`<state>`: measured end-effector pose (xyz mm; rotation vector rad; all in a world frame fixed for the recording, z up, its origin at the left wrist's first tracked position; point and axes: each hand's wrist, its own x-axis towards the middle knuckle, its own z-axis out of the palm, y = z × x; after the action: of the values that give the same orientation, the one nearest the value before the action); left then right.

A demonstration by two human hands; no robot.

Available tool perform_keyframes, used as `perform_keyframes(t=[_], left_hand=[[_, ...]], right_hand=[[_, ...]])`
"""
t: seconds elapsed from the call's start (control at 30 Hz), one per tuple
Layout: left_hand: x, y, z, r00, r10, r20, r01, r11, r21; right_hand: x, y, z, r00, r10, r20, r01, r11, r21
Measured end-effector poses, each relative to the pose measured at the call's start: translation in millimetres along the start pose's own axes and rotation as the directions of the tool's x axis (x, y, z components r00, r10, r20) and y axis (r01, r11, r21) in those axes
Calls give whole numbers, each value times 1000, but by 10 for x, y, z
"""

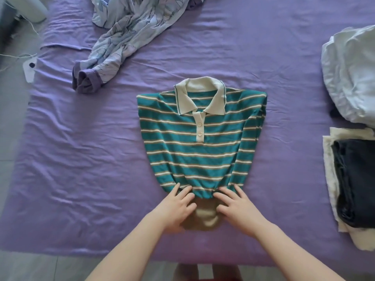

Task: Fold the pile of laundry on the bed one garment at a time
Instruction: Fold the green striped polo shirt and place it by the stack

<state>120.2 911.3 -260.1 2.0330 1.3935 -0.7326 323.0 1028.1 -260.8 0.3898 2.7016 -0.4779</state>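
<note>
Lying face up in the middle of the purple bed sheet (81, 159), the striped polo shirt (194, 147) is partway through its fold: both sides are tucked in so the body tapers toward the near edge, the white collar (200, 94) sits flat at the far end, and the pale ribbed hem (205, 218) bunches up close to the person. The left hand (176, 209) and right hand (235, 207) rest side by side on that bunched lower edge, fingers spread and fairly straight, pressing the fabric down rather than clutching it — neither hand has anything curled inside it, as far as the view shows. Judging from the layout, the lengthwise tucks are done and what remains for this garment is bringing the bottom up toward the collar. Off to the right, near the edge of the bed, a dark folded garment (353, 179) lies on top of a cream folded piece (332, 179), which reads as finished work, and beyond them sits a rumpled pale blue bundle (353, 74) — whether that is laundry or bedding cannot be told. At the far left, well apart from the shirt, a floral garment with purple cuffs (125, 37) sprawls unfolded, so at least one item is yet to be done.
</note>
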Motion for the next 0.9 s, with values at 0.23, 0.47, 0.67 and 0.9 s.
perform_keyframes(t=[0.23, 0.47, 0.67, 0.9], left_hand=[[-51, -371, -200, 926, -155, -345, 99, 980, -174], [112, -810, -429, 722, -692, 0, 269, 281, -921], [267, -662, -408, 683, -727, 66, 395, 292, -871], [164, -787, -445, 598, -798, -80, 212, 254, -944]], right_hand=[[297, 222, -222, 846, 532, 8, -407, 638, 654], [517, 416, -377, 736, 665, 126, -471, 369, 801], [547, 310, -305, 758, 652, 25, -548, 616, 566], [537, 406, -363, 690, 715, -111, -535, 607, 587]])
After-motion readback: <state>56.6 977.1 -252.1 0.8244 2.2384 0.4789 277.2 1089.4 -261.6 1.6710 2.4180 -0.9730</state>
